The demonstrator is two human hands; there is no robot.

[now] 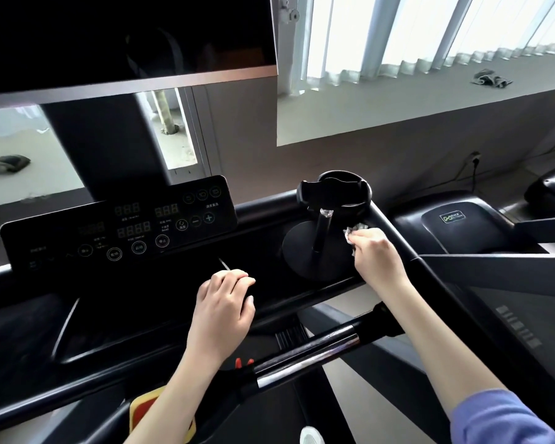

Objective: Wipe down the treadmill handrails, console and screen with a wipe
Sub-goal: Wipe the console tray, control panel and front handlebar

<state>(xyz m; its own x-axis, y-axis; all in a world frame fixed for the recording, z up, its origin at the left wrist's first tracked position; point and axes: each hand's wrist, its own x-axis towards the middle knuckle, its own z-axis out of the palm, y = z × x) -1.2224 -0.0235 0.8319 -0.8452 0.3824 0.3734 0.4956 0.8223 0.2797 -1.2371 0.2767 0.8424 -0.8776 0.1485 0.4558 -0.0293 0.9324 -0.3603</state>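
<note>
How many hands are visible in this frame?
2. The left hand rests on the console tray; the right hand holds the wipe beside the black stand.

The wipe (359, 227) is mostly hidden under the right hand (377, 254). The screen (125, 36) is cut off at the top and left edges. Labels on the console (119, 225) are too small to read.

Phone stand (319, 235) with round base, upright; vertical blinds (430, 30) above a pale windowsill (398, 107) bearing a crumpled grey cloth (491, 79); wall socket (475, 158) below the sill; second treadmill (455, 222) at right.
</note>
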